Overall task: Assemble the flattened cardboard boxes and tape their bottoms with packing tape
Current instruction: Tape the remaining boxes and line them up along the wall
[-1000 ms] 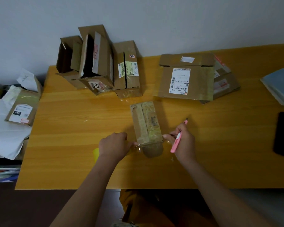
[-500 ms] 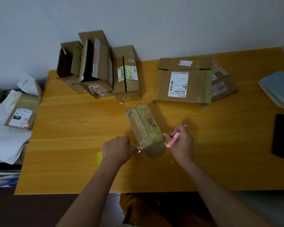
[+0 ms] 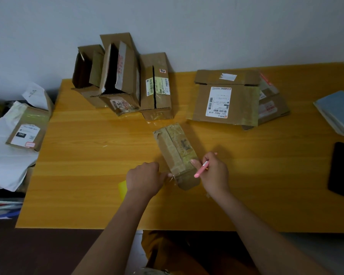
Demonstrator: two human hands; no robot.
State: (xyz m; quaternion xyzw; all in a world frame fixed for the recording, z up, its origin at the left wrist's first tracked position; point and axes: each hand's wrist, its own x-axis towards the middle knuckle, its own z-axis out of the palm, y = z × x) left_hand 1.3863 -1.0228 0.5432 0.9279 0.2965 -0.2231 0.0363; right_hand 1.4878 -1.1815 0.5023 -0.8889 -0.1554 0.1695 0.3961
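Observation:
A small narrow cardboard box (image 3: 175,151) lies on the wooden table (image 3: 87,175), its taped face up and its near end toward me. My left hand (image 3: 144,179) is closed around a yellow tape roll (image 3: 122,188), mostly hidden, with clear tape (image 3: 170,176) stretched to the box's near end. My right hand (image 3: 213,173) holds a pink cutter (image 3: 201,170) and its thumb presses on the box's near right edge.
Three assembled boxes (image 3: 119,80) stand at the back left. A flattened box with a label (image 3: 224,100) lies on other flat ones at the back right. Blue notebooks (image 3: 338,112) and a black device (image 3: 342,169) sit at the right edge; a box on white paper (image 3: 26,128) lies left of the table.
The small box has turned so its far end points left. My right hand has slid closer to the box's near end; the left hand stays by the tape.

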